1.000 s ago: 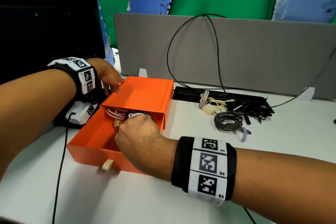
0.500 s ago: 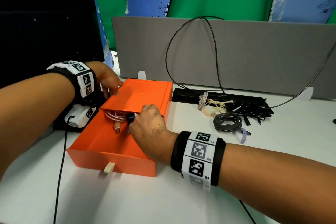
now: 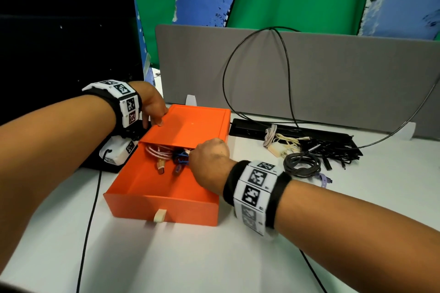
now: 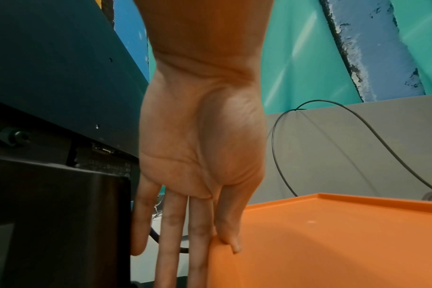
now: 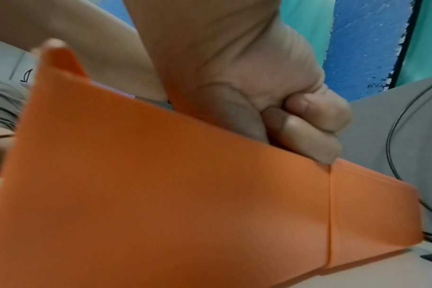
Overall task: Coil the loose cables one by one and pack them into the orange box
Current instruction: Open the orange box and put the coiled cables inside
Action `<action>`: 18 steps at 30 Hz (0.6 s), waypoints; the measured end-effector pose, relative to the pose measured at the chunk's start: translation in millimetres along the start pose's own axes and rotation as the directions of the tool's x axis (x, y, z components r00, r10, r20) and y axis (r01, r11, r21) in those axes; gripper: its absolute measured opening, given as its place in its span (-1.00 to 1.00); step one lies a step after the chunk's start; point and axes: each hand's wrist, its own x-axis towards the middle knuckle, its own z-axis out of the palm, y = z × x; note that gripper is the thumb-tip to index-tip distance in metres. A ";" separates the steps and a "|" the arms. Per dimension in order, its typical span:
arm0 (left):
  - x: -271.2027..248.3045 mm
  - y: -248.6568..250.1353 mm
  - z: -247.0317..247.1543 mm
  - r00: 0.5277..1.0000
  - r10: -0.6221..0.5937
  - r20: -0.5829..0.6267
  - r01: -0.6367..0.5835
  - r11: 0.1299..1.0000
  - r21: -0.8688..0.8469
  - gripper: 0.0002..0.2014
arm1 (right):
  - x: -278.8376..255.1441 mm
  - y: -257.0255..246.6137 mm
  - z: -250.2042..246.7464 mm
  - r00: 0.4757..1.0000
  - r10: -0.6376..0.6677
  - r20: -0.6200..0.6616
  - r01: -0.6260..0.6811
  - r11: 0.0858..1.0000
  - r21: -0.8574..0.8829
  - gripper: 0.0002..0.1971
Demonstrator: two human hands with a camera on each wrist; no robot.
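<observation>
The orange box (image 3: 162, 207) lies on the white table, its tray pulled out toward me from the sleeve (image 3: 190, 123). A pink-white braided cable (image 3: 158, 151) and a blue cable (image 3: 181, 158) lie at the tray's back, half under the sleeve. My right hand (image 3: 209, 162) reaches over the tray's right wall with curled fingers at the blue cable and seems to pinch it; its fingertips are hidden. In the right wrist view this hand (image 5: 296, 120) is fisted behind the box wall (image 5: 160, 185). My left hand (image 3: 152, 107) steadies the sleeve's left edge. Its fingers (image 4: 197, 243) lie straight along the side and its thumb rests on top (image 4: 333, 243).
To the right of the box lie a coiled dark grey cable (image 3: 302, 166), a tangle of black cables (image 3: 333, 152) and beige leads (image 3: 283, 140) by a black strip (image 3: 250, 126). A grey divider (image 3: 333, 83) stands behind. A black monitor (image 3: 59, 54) stands left. A black wire (image 3: 90, 221) crosses the table.
My right hand has moved from the middle of the tray to its right wall and farther back. The cables now show in the tray. My left hand stays on the sleeve.
</observation>
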 end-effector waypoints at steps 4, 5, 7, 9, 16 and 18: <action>-0.4 -1.0 -2.1 1.000 0.001 -0.002 -0.001 0.999 0.042 -0.41 | -33.8 0.5 -3.2 0.963 -0.082 -0.257 0.108 0.990 0.089 -0.74; -1.2 -1.7 -1.6 1.000 0.003 -0.001 -0.003 0.999 0.047 -0.41 | -39.8 -1.6 -3.2 0.941 -0.124 -0.315 0.155 0.985 0.075 -0.73; -2.4 -1.4 -1.1 1.000 0.007 -0.004 -0.007 0.998 0.061 -0.43 | -44.8 -6.1 -2.0 0.900 -0.249 -0.359 0.262 0.965 -0.012 -0.74; -2.5 -1.3 -0.8 1.000 0.013 -0.002 -0.013 0.997 0.073 -0.43 | -43.1 -8.7 -0.6 0.894 -0.337 -0.295 0.324 0.942 -0.092 -0.78; -6.6 1.8 -1.1 1.000 -0.011 0.000 0.011 0.999 0.041 -0.39 | -34.7 -0.3 1.5 0.976 -0.216 -0.012 0.216 0.972 0.092 -0.66; -7.0 2.5 -0.7 1.000 -0.017 0.000 0.017 0.999 0.039 -0.39 | -28.1 -2.5 2.2 0.975 -0.183 0.123 0.168 0.978 0.121 -0.53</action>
